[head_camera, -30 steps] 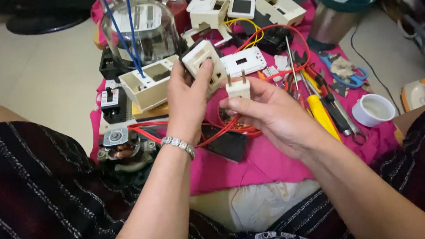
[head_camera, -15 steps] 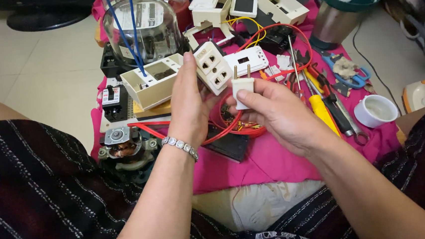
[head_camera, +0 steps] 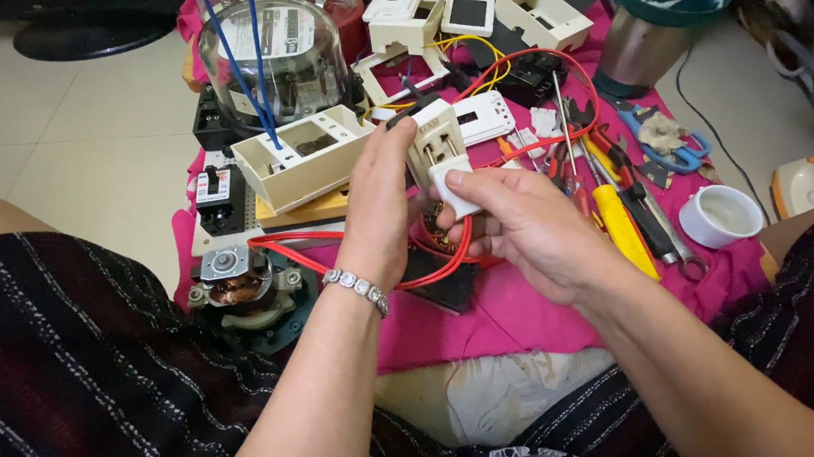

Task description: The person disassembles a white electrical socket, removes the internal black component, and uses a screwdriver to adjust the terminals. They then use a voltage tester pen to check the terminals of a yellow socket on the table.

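Head view: two hands fitting a small white module onto a cream socket plate, above a pink cloth crowded with parts.

The left hand (head_camera: 382, 206) is closed round the socket plate (head_camera: 434, 141), holding it edge-up, while the right hand (head_camera: 532, 234) pinches the white module (head_camera: 454, 182) against its lower face, thumb on top. To my eye it wants squaring to its slot, then firm, even thumb pressure with the plate braced, keeping the red wire (head_camera: 361, 251) looped beneath and the yellow-handled screwdriver (head_camera: 622, 228) just beside well clear.
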